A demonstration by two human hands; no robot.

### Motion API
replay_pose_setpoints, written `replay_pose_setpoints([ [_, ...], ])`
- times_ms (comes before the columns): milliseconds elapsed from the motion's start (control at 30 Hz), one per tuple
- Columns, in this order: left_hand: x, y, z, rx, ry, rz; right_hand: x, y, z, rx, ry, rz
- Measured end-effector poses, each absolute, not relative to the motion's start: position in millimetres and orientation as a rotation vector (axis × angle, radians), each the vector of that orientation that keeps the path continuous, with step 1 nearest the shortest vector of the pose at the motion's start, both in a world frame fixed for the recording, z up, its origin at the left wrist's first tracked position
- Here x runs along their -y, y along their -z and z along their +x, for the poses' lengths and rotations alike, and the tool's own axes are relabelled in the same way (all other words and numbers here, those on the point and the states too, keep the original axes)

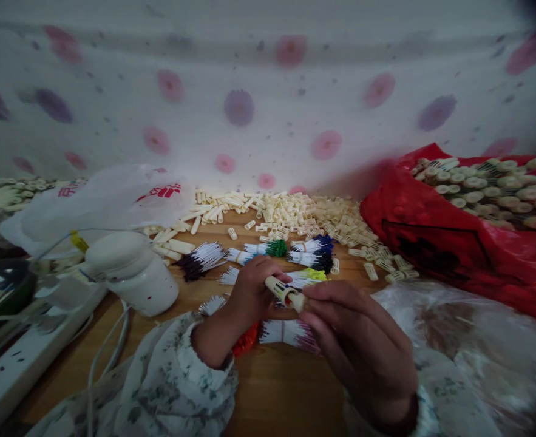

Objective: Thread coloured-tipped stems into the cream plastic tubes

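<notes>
In the middle of the view a cream slotted plastic tube (277, 287) is held tilted between both hands. My left hand (254, 288) is closed round its far part. With thumb and fingertips my right hand (359, 340) pinches a pale small end piece (298, 301) at the tube's near end; whether that piece sits inside the tube I cannot tell. Dark slits show along the tube's side. Beneath the hands lie bundles of thin white sticks with coloured tips, among them a pink-tipped bundle (288, 334), a yellow-tipped bundle (301, 277) and a green-tipped bundle (268, 247).
A pile of cream slotted pieces (304, 212) spreads along the table's back. At right stands a red bag (422, 243) full of cream tubes, with a clear plastic bag (477, 346) before it. A white jar (133, 273), cables and a power strip (31, 364) occupy the left.
</notes>
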State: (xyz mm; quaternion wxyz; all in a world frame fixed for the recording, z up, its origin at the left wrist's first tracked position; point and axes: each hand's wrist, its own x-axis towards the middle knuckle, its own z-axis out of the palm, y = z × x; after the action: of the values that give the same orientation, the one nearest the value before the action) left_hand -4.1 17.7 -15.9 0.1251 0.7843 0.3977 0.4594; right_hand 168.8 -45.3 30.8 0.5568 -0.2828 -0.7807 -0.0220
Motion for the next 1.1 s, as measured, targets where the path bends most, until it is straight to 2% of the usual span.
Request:
replay_pose_setpoints([
  [267, -20, 17, -2, -1.079, -1.380, 2.292, 46, -34, 165, 1.874, 0.129, -0.633],
  [600, -14, 7, 1, -1.145, -1.255, 2.281, 42, -35, 164, 1.914, 0.039, -0.569],
  [833, -20, 15, -1, -1.141, -1.284, 2.339, 35, -31, 164, 1.849, 0.015, -0.592],
  [1100, -12, 8, -3, -1.362, -0.986, 2.236, 19, -20, 169, 1.769, -0.054, -0.696],
])
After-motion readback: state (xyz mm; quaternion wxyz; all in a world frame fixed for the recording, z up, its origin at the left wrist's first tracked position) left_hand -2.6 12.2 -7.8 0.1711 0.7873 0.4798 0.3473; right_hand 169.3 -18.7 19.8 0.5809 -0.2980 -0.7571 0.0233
